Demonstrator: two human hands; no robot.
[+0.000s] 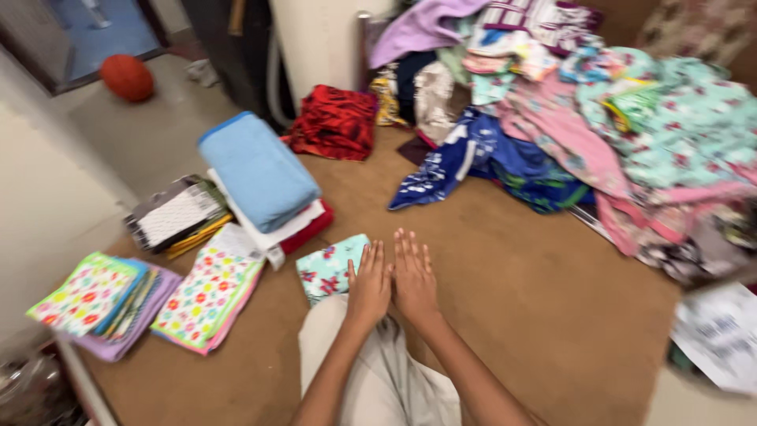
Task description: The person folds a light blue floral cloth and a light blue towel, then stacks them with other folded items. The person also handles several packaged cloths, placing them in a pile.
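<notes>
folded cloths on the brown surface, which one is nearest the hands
The small folded mint-green floral cloth: it lies right beside the left hand, while the other folded stacks sit farther left.

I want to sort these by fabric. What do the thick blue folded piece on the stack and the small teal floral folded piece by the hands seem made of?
Thick blue folded piece: probably soft towelling or fleece; matte, plump. Small teal floral folded piece, under the left hand: thin printed woven cloth, perhaps cotton; flat, matte.

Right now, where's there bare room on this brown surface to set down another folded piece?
The widest bare patch of the brown surface lies right of the right hand, below the unfolded clothes heap. A smaller gap sits between the red cloth and the teal folded piece beside the left hand. The left edge is crowded with folded stacks.
</notes>
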